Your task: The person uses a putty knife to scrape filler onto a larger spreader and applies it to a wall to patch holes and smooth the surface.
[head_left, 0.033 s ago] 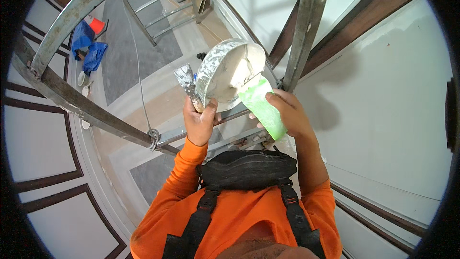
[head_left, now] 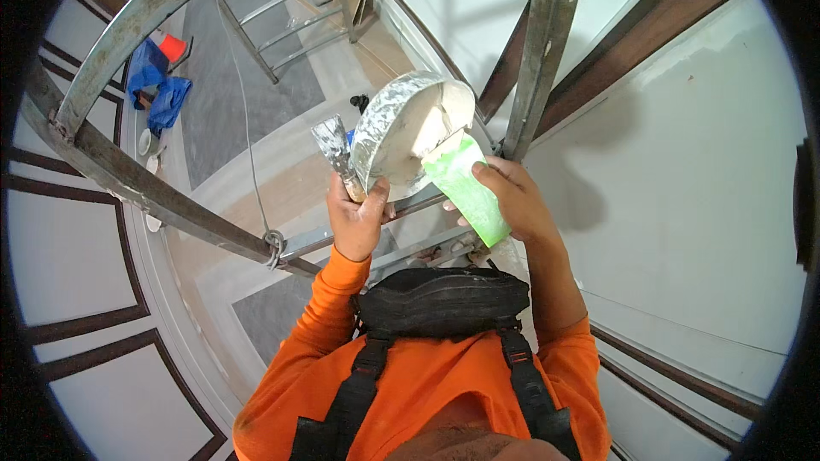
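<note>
I see the left hand (head_left: 355,220) clutching bowl (head_left: 381,124) and scraper (head_left: 331,140), right hand (head_left: 518,203) pinching green spreader (head_left: 468,189); more tilt could spill paste (head_left: 437,125).

The green scraper (head_left: 468,190) looks smooth and plastic, the bowl (head_left: 379,122) roughly crusted.

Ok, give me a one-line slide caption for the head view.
Left grip holds a white-smeared bowl and a scraper; right grip holds a green spreader at the bowl's rim.

Tilted bowl (head_left: 382,119) with pale paste (head_left: 434,124), green spreader (head_left: 466,181) at its rim, smeared scraper (head_left: 336,149) alongside
</note>
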Demonstrator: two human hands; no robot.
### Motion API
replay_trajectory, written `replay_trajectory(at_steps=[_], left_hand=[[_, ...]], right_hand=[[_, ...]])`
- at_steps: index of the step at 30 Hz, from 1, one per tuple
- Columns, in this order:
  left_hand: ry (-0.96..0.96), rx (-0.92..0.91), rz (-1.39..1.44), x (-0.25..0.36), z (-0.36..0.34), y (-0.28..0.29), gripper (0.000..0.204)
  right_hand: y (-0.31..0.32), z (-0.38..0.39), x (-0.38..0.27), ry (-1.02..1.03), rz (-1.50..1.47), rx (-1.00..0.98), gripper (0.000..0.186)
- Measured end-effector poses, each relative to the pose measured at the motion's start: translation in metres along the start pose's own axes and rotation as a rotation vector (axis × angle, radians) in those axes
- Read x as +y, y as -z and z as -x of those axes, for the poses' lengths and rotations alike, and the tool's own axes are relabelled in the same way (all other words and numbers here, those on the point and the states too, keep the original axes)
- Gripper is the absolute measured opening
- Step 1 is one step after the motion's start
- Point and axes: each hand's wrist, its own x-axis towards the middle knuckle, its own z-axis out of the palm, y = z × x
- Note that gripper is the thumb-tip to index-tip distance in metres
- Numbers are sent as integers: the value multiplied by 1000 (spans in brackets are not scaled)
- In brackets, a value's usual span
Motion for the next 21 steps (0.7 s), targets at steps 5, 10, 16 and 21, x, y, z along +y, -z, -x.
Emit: replay_trajectory(at_steps=[5, 10, 16, 21], left_hand=[[-65, -65, -43, -6, 10, 3, 30], [-48, -85, -38, -5, 14, 4, 32], [-50, -130, -74, -4, 17, 6, 36], [-121, -155, -101, -6, 19, 3, 39]], right_hand=[[9, -4, 5, 56, 154, -5, 37], [15, -5, 4, 69, 225, -33, 37], [12, -5, 1, 52, 242, -37, 35], [13, -7, 1, 74, 271, -29, 33]])
